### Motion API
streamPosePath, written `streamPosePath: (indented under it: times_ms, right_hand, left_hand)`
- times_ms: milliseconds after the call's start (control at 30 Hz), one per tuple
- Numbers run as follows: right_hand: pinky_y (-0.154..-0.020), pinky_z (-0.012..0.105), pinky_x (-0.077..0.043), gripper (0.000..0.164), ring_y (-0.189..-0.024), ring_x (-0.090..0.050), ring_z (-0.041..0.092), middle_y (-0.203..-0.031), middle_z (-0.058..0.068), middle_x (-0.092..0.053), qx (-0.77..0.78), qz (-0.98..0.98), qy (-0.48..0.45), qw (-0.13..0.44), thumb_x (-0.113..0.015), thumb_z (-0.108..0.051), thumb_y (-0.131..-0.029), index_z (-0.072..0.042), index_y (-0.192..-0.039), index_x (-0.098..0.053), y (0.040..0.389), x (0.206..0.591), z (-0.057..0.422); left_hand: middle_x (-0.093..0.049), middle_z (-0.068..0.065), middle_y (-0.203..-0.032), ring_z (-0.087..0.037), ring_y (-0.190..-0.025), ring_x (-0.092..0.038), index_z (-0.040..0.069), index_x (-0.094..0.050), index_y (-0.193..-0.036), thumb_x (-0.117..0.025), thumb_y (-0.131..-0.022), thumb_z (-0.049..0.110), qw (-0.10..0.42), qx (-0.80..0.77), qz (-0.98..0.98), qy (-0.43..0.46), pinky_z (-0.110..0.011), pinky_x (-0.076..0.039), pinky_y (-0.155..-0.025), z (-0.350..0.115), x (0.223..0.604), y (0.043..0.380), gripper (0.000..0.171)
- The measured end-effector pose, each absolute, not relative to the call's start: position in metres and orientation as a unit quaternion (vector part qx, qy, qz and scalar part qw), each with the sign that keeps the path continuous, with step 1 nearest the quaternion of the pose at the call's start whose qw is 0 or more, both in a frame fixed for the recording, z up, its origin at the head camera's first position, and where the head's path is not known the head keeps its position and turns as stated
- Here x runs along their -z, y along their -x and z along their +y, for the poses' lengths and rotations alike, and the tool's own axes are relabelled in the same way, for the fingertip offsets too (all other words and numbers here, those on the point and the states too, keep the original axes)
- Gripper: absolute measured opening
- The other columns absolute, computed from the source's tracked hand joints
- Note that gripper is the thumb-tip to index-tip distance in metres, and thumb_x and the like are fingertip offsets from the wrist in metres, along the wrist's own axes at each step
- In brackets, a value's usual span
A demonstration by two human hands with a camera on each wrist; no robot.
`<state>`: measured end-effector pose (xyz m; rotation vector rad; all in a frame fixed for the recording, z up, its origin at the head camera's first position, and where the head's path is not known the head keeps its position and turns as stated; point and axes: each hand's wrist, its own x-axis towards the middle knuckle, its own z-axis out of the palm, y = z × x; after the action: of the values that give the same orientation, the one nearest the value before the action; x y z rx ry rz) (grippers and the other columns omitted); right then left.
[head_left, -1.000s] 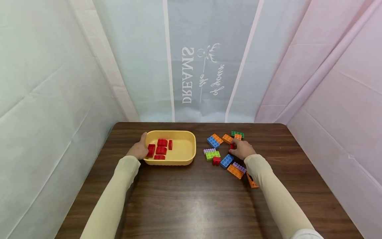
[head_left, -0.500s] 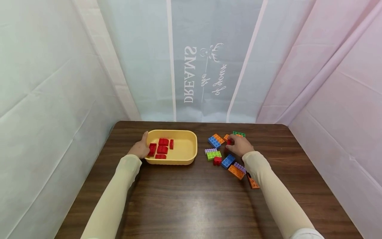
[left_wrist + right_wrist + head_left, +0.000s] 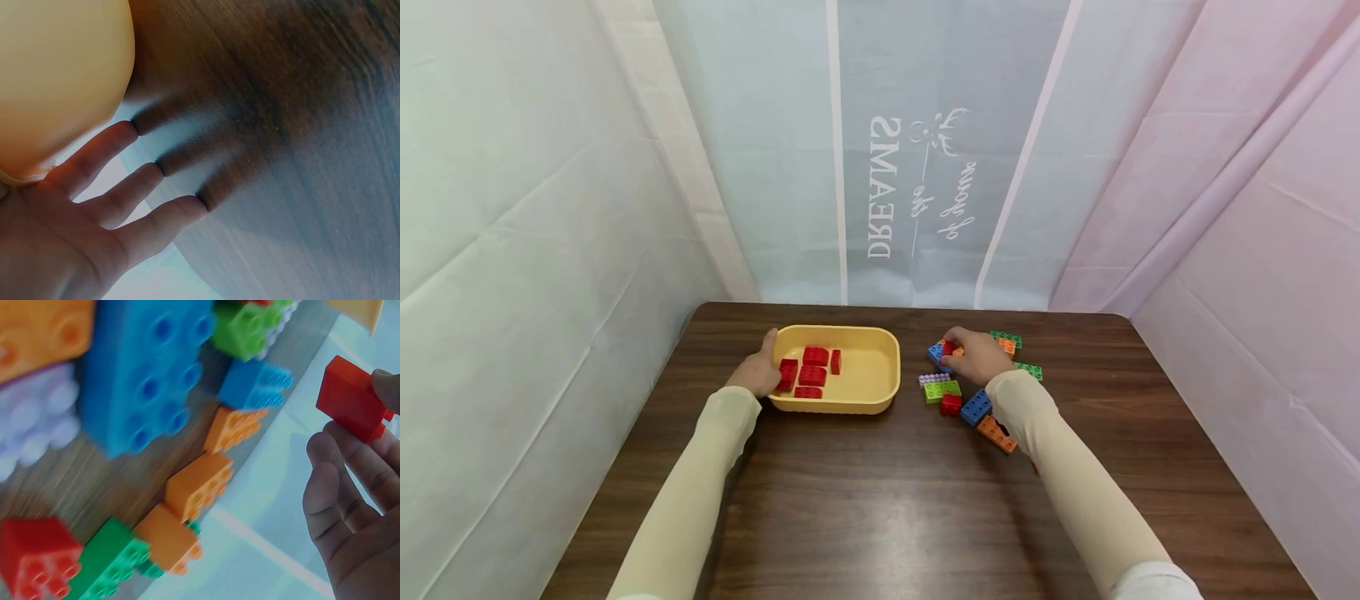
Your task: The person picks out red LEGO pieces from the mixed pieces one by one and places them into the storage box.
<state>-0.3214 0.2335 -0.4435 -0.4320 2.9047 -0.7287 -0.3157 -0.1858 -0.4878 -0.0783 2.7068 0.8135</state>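
My right hand [image 3: 981, 358] pinches a small red toy brick [image 3: 353, 397] between thumb and fingers, above the loose bricks on the right of the table. In the head view it overlaps a blue brick [image 3: 936, 354]. At the left end of the yellow tray [image 3: 835, 407] is my left hand [image 3: 756, 375]. Three of its fingers [image 3: 128, 194] stretch out nearly straight next to the tray's wall in the left wrist view, tips at the table. Several red bricks [image 3: 815, 357] lie in the tray's left half.
Loose bricks lie around my right hand: lime green [image 3: 942, 392], red [image 3: 951, 405], blue [image 3: 977, 407], orange [image 3: 997, 435] and green [image 3: 1030, 371]. Another red brick [image 3: 40, 553] shows in the right wrist view. A hanging cloth [image 3: 910, 275] stands behind the table.
My right hand has moved left with the red brick, from beside the green and orange bricks to over the blue one. The left hand stays at the tray.
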Motion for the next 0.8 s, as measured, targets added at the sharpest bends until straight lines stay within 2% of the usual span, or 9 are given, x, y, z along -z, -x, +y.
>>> streamPosePath:
  times_ms: [167,367,600,800]
  right_hand:
    - [-0.088,0.049,-0.051,0.041,-0.102,-0.063,0.028,-0.118,0.01,-0.066,0.228,0.959,0.161,0.052,-0.072,-0.026,-0.095,-0.011,-0.132,-0.062,0.325,0.442,0.21]
    - [-0.085,0.045,-0.052,0.037,-0.096,-0.063,0.023,-0.105,0.004,-0.067,0.248,0.95,0.185,0.051,-0.073,-0.025,-0.094,-0.012,-0.127,-0.063,0.328,0.438,0.182]
    - [-0.081,0.04,-0.053,0.039,-0.093,-0.064,0.019,-0.102,0.001,-0.068,0.267,0.943,0.191,0.062,-0.074,-0.024,-0.094,-0.008,-0.128,-0.064,0.329,0.436,0.154]
    - [-0.08,0.04,-0.051,0.04,-0.089,-0.061,0.02,-0.109,0.004,-0.068,0.224,0.948,0.215,0.068,-0.074,-0.026,-0.093,-0.008,-0.127,-0.064,0.328,0.439,0.127]
  left_hand:
    - [-0.064,-0.021,-0.094,-0.031,-0.074,-0.058,0.014,0.006,-0.162,-0.045,-0.094,0.005,0.158,-0.286,0.945,0.026,-0.042,-0.048,-0.072,-0.187,0.488,0.316,0.085]
    - [-0.064,-0.027,-0.113,-0.032,-0.083,-0.061,0.014,0.005,-0.162,-0.044,-0.095,0.007,0.153,-0.287,0.945,0.024,-0.047,-0.048,-0.081,-0.186,0.489,0.316,0.084]
    - [-0.059,-0.03,-0.126,-0.034,-0.092,-0.06,0.013,0.003,-0.163,-0.045,-0.095,0.007,0.15,-0.288,0.945,0.027,-0.051,-0.047,-0.089,-0.185,0.487,0.315,0.083]
    - [-0.06,-0.029,-0.123,-0.034,-0.09,-0.06,0.013,0.004,-0.163,-0.044,-0.095,0.008,0.144,-0.287,0.947,0.026,-0.051,-0.047,-0.088,-0.185,0.487,0.316,0.083]
